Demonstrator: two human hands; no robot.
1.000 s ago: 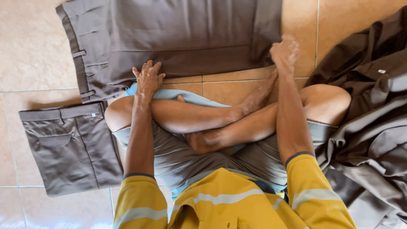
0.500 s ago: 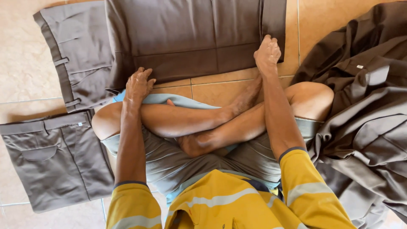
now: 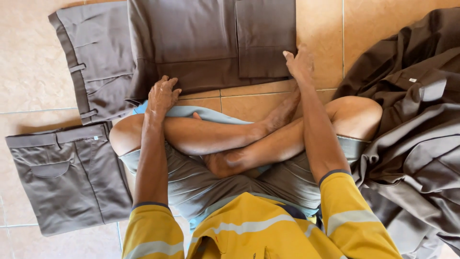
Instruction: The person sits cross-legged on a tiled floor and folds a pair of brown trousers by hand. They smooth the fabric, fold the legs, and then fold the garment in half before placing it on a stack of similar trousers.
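While the person sits cross-legged on the tiled floor (image 3: 28, 38), both hands work the brown trousers (image 3: 191, 43) spread just ahead of the knees; the left hand (image 3: 162, 95) has its grip curled down onto the near folded edge, pinching cloth by the look of it; the right hand (image 3: 299, 62) presses flat, fingers together, on the near right corner. Left of those trousers sits a folded grey pair (image 3: 67, 177); to their right, a heap of brown garments (image 3: 417, 139). Best bet, probably: keep that corner pinned, smooth the fold flat and line up the edges before letting go.
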